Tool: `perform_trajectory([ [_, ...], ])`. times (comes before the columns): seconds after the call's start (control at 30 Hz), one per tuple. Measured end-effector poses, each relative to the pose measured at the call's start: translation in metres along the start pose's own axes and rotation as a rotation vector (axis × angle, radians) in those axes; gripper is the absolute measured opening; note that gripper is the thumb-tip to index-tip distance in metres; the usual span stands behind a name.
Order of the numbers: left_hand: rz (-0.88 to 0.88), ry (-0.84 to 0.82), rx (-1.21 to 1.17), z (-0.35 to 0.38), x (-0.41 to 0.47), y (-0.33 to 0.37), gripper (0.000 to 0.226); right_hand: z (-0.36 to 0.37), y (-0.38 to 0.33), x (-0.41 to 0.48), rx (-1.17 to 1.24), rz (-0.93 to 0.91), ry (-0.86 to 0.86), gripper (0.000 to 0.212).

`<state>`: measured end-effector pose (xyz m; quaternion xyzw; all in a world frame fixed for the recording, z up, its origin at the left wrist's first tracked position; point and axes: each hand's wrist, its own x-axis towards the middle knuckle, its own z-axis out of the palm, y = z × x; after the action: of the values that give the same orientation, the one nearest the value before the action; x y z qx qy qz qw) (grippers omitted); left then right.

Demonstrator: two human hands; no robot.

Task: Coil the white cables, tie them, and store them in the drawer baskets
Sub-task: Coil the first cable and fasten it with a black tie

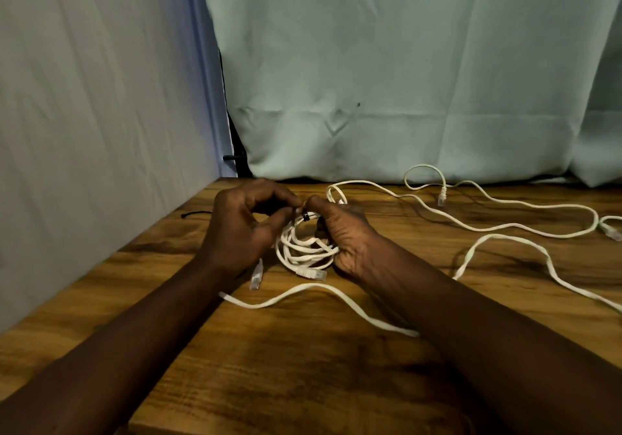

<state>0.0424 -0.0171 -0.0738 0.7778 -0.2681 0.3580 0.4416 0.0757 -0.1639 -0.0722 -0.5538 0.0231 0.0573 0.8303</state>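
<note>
A dark-grained wooden table (303,367) carries a flat loose white cable (336,291) nearest. Beyond it, the left hand (242,229) and right hand (343,232) pinch a black-tied coiled cable (303,249). Behind the coil hangs creased pale cloth (404,64).

A: What is the work surface?

B: A wooden table (303,367), warm brown with dark streaks of grain, lit more brightly along its left edge and shadowed toward the near middle.

A: And behind it?

B: A pale green cloth backdrop (404,64) hangs along the far edge, creased with fold lines and reaching down to the tabletop.

A: On the left?

B: A white cloth panel (101,98) runs along the table's left side, meeting the green one at the corner. A bluish strip of light shows where they join, and a dark stand (239,152) is visible in the gap.

A: Lighting?

B: Dim and soft overall.
</note>
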Motion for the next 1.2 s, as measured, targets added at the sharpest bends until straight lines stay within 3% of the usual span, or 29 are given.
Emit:
perform_trajectory([
  [0.13, 0.090, -0.136, 0.188, -0.002, 0.000, -0.001, 0.019, -0.004, 0.000, 0.004, 0.015, -0.015, 0.021, 0.018],
  [0.27, 0.113, -0.189, 0.199, -0.006, 0.001, 0.001, 0.021, -0.002, 0.000, 0.001, 0.011, -0.006, 0.027, 0.014],
  [0.5, -0.197, -0.129, -0.104, 0.002, 0.000, -0.005, 0.013, -0.008, -0.002, -0.003, -0.042, 0.027, -0.032, 0.020],
  [0.6, -0.290, -0.127, -0.150, 0.005, -0.002, -0.008, 0.015, -0.006, -0.002, -0.007, -0.058, -0.005, -0.056, 0.007],
  [0.67, -0.353, -0.127, -0.170, 0.006, -0.003, -0.009, 0.019, -0.006, 0.000, -0.008, -0.092, -0.032, -0.060, 0.028],
  [0.77, -0.438, -0.159, -0.155, 0.006, -0.004, -0.012, 0.022, -0.006, 0.001, -0.009, -0.116, -0.088, -0.076, 0.029],
  [0.97, -0.420, -0.304, -0.075, 0.005, -0.004, -0.005, 0.030, -0.009, -0.001, -0.013, -0.218, -0.156, -0.130, 0.011],
  [1.1, -0.400, -0.251, -0.013, 0.006, -0.003, -0.009, 0.035, -0.008, 0.000, -0.012, -0.243, -0.189, -0.129, 0.011],
  [1.2, -0.445, -0.181, -0.128, 0.009, -0.003, -0.008, 0.029, -0.008, 0.003, -0.008, -0.212, -0.184, -0.120, 0.010],
])
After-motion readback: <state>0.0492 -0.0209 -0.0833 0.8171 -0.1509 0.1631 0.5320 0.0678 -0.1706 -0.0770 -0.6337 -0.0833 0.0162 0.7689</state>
